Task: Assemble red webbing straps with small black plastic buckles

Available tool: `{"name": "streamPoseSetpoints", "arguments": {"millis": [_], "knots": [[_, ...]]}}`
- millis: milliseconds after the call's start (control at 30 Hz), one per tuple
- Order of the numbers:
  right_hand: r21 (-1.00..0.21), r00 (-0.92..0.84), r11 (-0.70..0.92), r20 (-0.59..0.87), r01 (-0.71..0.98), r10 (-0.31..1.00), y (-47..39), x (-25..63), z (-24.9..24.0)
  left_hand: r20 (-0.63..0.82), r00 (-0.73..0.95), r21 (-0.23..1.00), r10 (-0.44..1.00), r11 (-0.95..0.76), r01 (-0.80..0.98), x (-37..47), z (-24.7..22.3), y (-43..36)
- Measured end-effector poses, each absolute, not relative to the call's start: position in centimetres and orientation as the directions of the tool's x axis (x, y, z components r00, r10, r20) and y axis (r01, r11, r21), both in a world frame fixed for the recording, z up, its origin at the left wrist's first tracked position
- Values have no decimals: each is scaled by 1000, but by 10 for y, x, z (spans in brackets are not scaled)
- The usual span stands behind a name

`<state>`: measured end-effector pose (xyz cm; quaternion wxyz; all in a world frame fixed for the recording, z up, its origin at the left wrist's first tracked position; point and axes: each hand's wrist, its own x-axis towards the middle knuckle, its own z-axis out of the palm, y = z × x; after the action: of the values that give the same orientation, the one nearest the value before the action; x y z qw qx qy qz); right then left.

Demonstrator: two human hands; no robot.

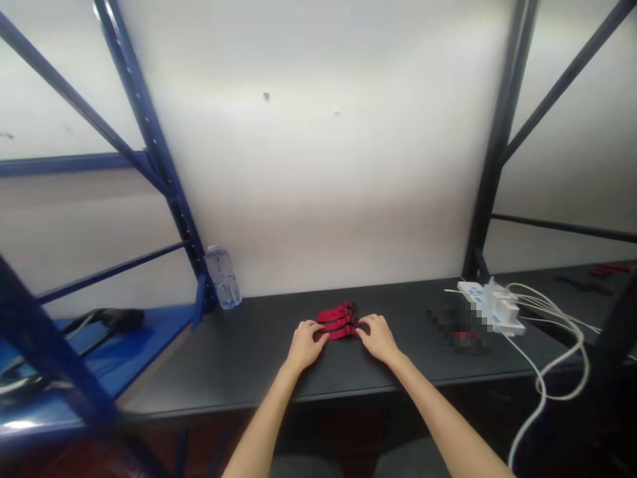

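Note:
Several red straps (334, 320) with black buckles at their right ends lie side by side on the dark shelf board (239, 368). My left hand (304, 344) rests at the left end of the nearest straps, thumb and fingers closed on the strap's end. At the opposite side, my right hand (378, 337) pinches the buckle end of the nearest strap between thumb and fingers. Between the two hands this strap lies flat and roughly straight. The far straps sit just beyond my fingertips.
A clear plastic bottle (223, 277) stands at the back left, beside a blue rack post (164, 159). On the right is a white power strip (490, 309) with plugs and looping white cables (582, 352). A pixelated dark object lies left of it. Black cables rest on the blue shelf (164, 338).

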<state>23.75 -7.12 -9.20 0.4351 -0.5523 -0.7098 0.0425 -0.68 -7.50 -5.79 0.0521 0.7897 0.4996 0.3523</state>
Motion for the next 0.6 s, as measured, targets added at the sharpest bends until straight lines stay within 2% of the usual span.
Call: {"name": "streamPoseSetpoints", "arguments": {"millis": [200,400,600], "knots": [[-522,-18,291,466,802,885,-73,246,-87,476,235,386,847,-442,810,-17,-58,-69],[-325,-37,169,374,931,927,-72,293,-91,371,152,151,916,-221,964,-67,-61,-57],[-246,-32,90,230,965,973,-60,321,-102,281,92,73,955,-117,990,-89,-66,-50]]}}
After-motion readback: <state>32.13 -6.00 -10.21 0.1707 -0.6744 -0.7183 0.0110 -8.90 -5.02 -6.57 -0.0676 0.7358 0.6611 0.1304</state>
